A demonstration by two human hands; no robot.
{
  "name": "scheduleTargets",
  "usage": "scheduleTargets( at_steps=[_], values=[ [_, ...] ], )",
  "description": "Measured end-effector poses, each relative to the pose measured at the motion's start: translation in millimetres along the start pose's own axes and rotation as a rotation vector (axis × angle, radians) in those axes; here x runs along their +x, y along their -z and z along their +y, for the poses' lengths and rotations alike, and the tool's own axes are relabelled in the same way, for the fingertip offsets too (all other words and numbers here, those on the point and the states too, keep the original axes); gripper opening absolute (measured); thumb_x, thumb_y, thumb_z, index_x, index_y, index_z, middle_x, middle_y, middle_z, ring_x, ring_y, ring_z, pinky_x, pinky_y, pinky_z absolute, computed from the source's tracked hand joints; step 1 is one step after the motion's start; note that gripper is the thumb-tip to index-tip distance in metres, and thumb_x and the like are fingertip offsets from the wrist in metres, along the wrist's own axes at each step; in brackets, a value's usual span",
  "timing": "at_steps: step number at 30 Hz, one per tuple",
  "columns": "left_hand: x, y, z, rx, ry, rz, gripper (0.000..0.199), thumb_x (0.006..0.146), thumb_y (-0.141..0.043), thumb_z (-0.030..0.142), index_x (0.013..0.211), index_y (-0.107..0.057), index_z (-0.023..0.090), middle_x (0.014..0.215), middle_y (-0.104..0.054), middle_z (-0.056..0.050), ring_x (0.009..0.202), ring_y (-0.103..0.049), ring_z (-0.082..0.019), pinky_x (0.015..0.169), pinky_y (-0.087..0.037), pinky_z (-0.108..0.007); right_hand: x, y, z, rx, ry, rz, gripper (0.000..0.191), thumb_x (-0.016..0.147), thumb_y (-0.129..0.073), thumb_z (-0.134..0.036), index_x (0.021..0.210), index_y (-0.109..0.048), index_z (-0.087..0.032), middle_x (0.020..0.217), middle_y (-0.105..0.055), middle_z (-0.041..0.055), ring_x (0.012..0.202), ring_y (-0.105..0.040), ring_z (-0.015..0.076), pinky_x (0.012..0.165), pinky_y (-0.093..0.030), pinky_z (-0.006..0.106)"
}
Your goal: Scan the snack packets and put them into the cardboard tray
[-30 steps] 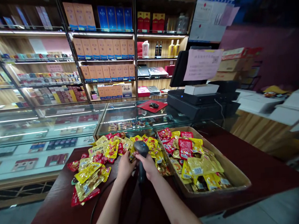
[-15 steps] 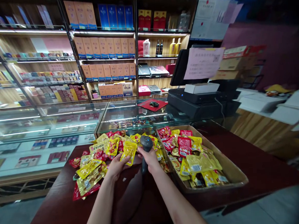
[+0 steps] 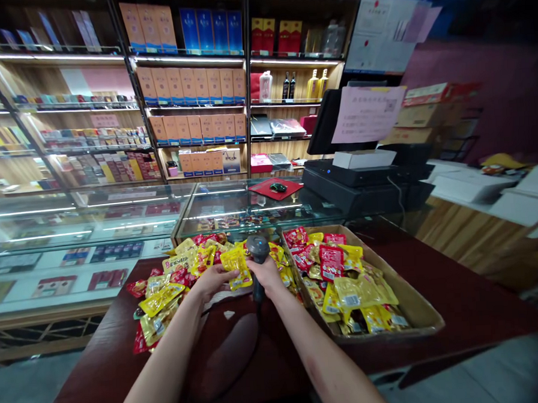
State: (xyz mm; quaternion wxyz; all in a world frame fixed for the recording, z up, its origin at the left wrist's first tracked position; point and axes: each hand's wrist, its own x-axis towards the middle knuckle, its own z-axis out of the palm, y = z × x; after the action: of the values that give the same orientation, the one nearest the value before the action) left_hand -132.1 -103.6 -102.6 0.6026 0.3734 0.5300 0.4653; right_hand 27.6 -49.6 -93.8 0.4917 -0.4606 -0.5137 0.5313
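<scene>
My left hand pinches a small yellow snack packet by its lower left part, holding it tilted over the counter. Just right of it, my right hand grips a dark handheld barcode scanner upright, its cable trailing down toward me. Packet and scanner head are very close; whether they touch I cannot tell. A loose pile of red, yellow and gold snack packets lies beside and behind my left hand. To the right, an open cardboard box holds more such packets.
Behind the pile stands a glass display case bearing a computer mouse on a red mat. A monitor with a paper sheet stands at the back right. A small white scrap lies on the dark red counter.
My left hand has moved slightly right and up with the yellow packet, nearer the scanner. The scanner has shifted a little up and left. The camera view has shifted slightly.
</scene>
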Motion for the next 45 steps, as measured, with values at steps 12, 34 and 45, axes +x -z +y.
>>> scheduleTargets(
  at_steps=[12, 34, 45],
  values=[
    [41.2, 16.8, 18.7, 0.146, 0.065, 0.040, 0.057, 0.040, -0.092, 0.032, 0.089, -0.067, 0.017, 0.076, -0.070, -0.002, 0.063, -0.065, -0.016, 0.057, -0.054, -0.027, -2.0, 6.8, 10.4, 0.132, -0.128, -0.015, 0.024, 0.058, -0.072, -0.024, 0.078, -0.064, -0.015, 0.079, -0.071, 0.0049, 0.068, -0.067, 0.0171, 0.061, -0.055, 0.027],
    [66.4, 21.8, 67.8, 0.131, 0.136, 0.088, 0.045, 0.057, -0.087, 0.035, 0.091, -0.062, 0.019, 0.068, -0.061, 0.002, 0.047, -0.050, -0.007, 0.049, -0.052, -0.022, -86.3, -14.7, -11.2, 0.067, -0.251, -0.305, 0.037, 0.065, -0.072, -0.039, 0.088, -0.054, -0.017, 0.067, -0.061, -0.0026, 0.041, -0.056, 0.0097, 0.032, -0.038, 0.018],
    [64.3, 19.4, 68.8, 0.160, 0.155, 0.100, 0.046, 0.057, -0.086, 0.036, 0.093, -0.062, 0.019, 0.074, -0.065, -0.001, 0.049, -0.053, -0.008, 0.047, -0.049, -0.019, -85.4, -12.6, -14.9, 0.055, -0.242, -0.303, 0.039, 0.065, -0.073, -0.041, 0.088, -0.053, -0.018, 0.066, -0.060, -0.0036, 0.042, -0.057, 0.0101, 0.034, -0.038, 0.018]
  ],
)
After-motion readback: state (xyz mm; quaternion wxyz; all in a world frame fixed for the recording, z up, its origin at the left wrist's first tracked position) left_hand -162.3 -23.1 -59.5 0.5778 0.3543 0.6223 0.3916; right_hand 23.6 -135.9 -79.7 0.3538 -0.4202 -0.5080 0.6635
